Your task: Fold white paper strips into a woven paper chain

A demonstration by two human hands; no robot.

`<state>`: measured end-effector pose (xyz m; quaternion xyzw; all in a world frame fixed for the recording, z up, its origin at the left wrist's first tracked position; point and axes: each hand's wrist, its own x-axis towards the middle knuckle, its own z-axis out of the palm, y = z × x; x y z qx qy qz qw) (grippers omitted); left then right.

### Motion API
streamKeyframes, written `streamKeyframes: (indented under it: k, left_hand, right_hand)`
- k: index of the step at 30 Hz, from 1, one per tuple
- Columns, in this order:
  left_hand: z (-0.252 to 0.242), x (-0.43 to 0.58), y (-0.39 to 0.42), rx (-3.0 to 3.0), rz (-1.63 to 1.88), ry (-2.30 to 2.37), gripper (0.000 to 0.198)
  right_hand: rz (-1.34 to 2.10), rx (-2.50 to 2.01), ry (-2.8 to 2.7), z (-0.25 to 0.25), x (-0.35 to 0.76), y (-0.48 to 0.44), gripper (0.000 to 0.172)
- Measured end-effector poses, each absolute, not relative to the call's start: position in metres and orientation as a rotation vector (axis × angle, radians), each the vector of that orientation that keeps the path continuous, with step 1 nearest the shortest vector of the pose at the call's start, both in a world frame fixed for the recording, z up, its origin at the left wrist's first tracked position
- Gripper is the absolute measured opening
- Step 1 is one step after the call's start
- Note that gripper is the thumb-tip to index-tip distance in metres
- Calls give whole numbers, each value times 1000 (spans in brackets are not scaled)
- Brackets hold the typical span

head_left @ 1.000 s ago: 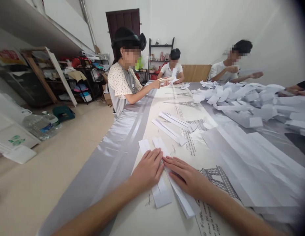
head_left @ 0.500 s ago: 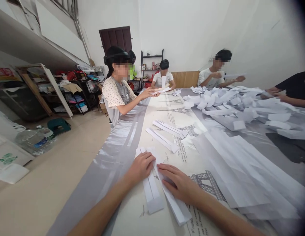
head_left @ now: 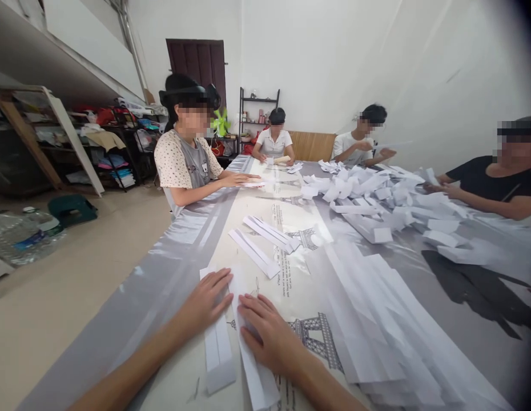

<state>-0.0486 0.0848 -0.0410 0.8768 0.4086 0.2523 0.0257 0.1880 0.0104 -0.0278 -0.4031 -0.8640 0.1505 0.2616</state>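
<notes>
Flat on the table in front of me lie two long folded white paper strips side by side. My left hand (head_left: 206,301) rests with its fingers stretched out over the upper part of the left paper strip (head_left: 220,365), which has a seam down its middle. My right hand (head_left: 272,337) lies on the right paper strip (head_left: 257,379), fingers extended along its edge and thumb apart; part of this strip is hidden beneath the hand. Farther off, a narrow folded strip (head_left: 254,254) and some more folded strips (head_left: 272,234) lie apart from both hands.
A stack of long white paper sheets (head_left: 377,325) spreads to my right. Behind it is a large heap of folded paper pieces (head_left: 377,191), with a black cloth-like item (head_left: 475,291) nearby. Several co-workers sit around the table, one person (head_left: 190,160) at the left edge.
My view has swung to the right, so things sit farther left. Both hands stay on the strips, with the left fingers spread flatter. The co-worker at left has lowered their hands toward the table.
</notes>
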Motion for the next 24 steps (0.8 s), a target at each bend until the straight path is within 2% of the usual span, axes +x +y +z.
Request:
streamKeyframes:
  k: [12,18,24]
  left_hand:
    - [-41,-48,84,2705,801,1276,41]
    - [-38,-48,84,2688,802,1247,40]
    - [-41,-47,84,2658,796,1261,48]
  right_hand:
    - [374,-1049,-2352,-25,189,16,42]
    - [366,-1038,-2293,-22,191,21,34]
    - [373,-1085,-2270,-25,191,22,29]
